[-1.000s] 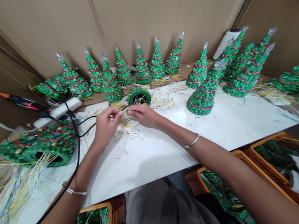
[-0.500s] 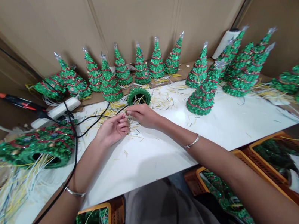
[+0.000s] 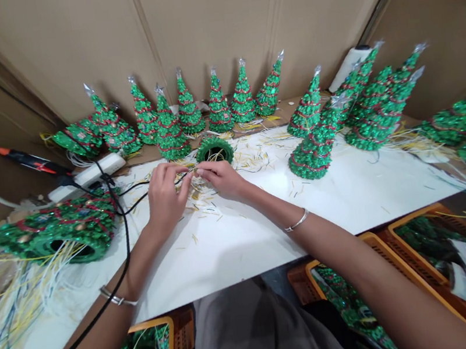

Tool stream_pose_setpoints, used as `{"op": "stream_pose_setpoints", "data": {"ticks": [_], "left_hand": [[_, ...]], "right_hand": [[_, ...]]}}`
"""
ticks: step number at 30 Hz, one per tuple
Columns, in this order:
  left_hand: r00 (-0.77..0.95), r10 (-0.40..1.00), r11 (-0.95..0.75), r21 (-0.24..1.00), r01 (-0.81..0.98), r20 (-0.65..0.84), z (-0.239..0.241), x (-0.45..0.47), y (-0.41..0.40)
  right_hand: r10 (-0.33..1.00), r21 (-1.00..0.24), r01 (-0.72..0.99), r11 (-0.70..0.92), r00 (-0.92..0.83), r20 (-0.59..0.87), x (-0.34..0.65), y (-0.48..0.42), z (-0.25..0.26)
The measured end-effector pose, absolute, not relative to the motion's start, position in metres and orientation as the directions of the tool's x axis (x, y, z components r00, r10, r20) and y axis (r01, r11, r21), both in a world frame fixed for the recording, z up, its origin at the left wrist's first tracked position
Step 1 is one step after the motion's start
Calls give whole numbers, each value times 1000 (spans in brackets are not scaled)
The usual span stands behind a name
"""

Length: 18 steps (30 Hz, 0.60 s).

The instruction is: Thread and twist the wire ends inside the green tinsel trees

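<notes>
My left hand (image 3: 166, 195) and my right hand (image 3: 223, 177) meet over the white table (image 3: 234, 239), fingertips pinched together on thin wires that run out of a small green sequin tree (image 3: 214, 149) lying on its side with its hollow base facing me. The wires between the fingers are too fine to make out clearly. Cut wire scraps (image 3: 256, 156) lie scattered around both hands. A black cable (image 3: 124, 227) runs past my left wrist.
A row of upright green trees (image 3: 187, 111) lines the back by the cardboard wall. More trees lie at the right (image 3: 375, 110) and left (image 3: 56, 229). A white power strip (image 3: 91, 174) sits back left. Orange crates (image 3: 377, 246) stand below the table edge.
My left hand turned from palm-up back to fingers-down and closed its fingertips against my right hand's again. The right hand stayed in place by the lying tree.
</notes>
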<state>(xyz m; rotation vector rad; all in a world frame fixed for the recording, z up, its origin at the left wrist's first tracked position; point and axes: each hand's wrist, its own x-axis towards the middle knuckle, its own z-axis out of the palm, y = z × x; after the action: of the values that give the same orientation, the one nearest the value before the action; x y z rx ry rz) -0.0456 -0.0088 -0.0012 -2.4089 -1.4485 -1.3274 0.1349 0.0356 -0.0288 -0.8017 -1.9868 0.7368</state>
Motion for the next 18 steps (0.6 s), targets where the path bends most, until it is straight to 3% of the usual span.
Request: {"op": "stream_pose_setpoints", "data": {"ticks": [6,9,11,13,15,16,18], "left_hand": [[226,674,-573,305,761,703,-5,-47,-4],[180,716,-561,403,724,674,-4,-46,-4],[109,787,-513,547,662,607,-4,-45,-4],[28,892,-397,751,527,452,-4,-45,-3],[-1,982,-182,943,279,190,-3,-44,-2],[25,999,-47,991,122,44,-3,-44,-1],[153,969,219,961,-170,-194,-1,-44,-1]], "right_hand": [[740,-728,247,640,-452,498,136,36,-29],[726,-716,241,656,-462,509,136,37,-29],[719,-707,245,663,-471,511,136,37,-29],[716,-700,255,667,-478,509,136,37,-30],[710,-690,262,675,-484,511,137,36,-30],[703,-680,265,683,-489,516,138,36,-31],[681,-650,272,709,-503,533,139,37,-32]]}}
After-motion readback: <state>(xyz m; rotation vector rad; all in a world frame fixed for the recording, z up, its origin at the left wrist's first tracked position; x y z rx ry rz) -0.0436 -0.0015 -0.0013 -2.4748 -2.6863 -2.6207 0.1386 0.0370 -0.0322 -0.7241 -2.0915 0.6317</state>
